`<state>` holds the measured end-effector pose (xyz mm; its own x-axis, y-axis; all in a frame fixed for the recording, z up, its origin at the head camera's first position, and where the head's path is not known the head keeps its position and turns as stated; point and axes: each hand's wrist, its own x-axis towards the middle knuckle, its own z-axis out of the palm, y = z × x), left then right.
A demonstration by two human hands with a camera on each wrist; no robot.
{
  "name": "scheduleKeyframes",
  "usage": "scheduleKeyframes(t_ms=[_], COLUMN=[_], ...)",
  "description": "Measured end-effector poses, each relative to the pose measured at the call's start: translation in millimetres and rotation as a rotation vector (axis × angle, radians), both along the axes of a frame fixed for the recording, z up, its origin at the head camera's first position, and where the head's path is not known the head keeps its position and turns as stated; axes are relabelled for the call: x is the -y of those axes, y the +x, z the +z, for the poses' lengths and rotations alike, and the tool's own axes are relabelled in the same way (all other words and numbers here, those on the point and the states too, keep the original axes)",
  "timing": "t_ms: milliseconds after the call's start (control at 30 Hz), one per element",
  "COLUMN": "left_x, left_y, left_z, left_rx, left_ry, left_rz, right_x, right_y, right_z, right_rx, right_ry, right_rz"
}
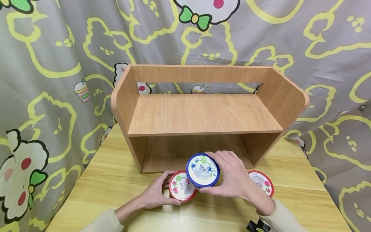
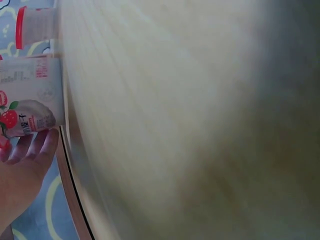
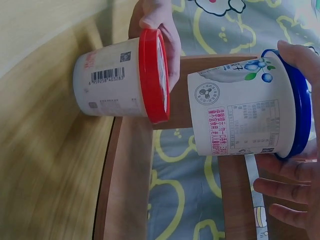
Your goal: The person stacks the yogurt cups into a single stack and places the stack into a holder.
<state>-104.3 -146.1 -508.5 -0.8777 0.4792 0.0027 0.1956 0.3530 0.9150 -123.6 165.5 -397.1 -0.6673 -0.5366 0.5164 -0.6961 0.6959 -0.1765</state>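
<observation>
My left hand curls round the side of a red-lidded tub printed with red berries, which stands upright on the table. Its strawberry label shows in the left wrist view. My right hand grips a blue-lidded tub with blueberries on it by the lid, thumb on one side and fingers on the other. In the right wrist view, the blue-lidded tub is held higher than the red-lidded tub, clear of the table. From above it overlaps the red lid's edge.
A second red-lidded tub stands on the table to the right, partly behind my right forearm. Beyond the hands stands a two-level wooden shelf with raised side panels. A patterned curtain hangs behind the wooden table.
</observation>
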Motion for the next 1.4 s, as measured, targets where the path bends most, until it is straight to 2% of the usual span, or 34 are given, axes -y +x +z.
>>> scheduleKeyframes(t_ms=[367, 800, 1400], left_x=[0.2, -0.6, -0.6], left_y=[-0.3, -0.5, 0.1], left_z=[-2.9, -0.8, -3.5], left_rx=[-0.004, 0.038, 0.079], left_ry=[0.032, 0.051, 0.095], left_rz=[-0.007, -0.006, 0.002], right_x=[17, 32, 41], right_y=[-0.8, -2.0, 0.7], right_z=[-2.2, -8.4, -19.4], right_rx=[0.000, 0.023, 0.051], right_ry=[0.006, 0.010, 0.023], right_rz=[0.037, 0.066, 0.077])
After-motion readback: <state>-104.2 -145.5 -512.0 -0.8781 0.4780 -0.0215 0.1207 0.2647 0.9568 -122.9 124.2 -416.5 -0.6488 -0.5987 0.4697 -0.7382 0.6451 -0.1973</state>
